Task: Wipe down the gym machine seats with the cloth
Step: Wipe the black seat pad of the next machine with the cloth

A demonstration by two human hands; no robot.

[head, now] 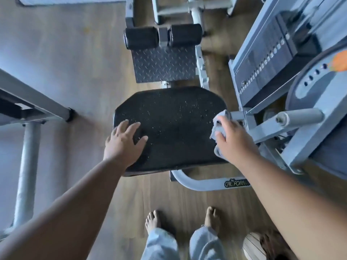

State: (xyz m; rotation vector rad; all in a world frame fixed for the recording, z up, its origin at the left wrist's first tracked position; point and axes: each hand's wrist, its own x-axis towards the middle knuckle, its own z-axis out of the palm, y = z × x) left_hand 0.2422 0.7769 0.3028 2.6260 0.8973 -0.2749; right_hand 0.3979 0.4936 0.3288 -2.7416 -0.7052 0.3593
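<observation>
Right hand (pixel 233 139) has its fingers bunched around the grey cloth (pixel 218 126) at the right edge of the black seat (pixel 169 124), mid-frame; left hand (pixel 124 142) lies flat on the seat's left side, fingers spread wide, holding nothing. Seat is covered in droplets. Risks: the wadded cloth likely smears rather than lifts, a pass could skip the patch under the left palm, or knuckles could catch the grey frame bracket (pixel 237 115) just beside the cloth.

Center frame sits the black padded seat (pixel 174 126), wide and roughly rectangular with rounded corners, lying flat, its top speckled with tiny glistening droplets. At its right edge, a small grey cloth (pixel 218 126) is bunched up and crumpled, pressed against the seat's side, folds poking out toward the upper left.
</observation>
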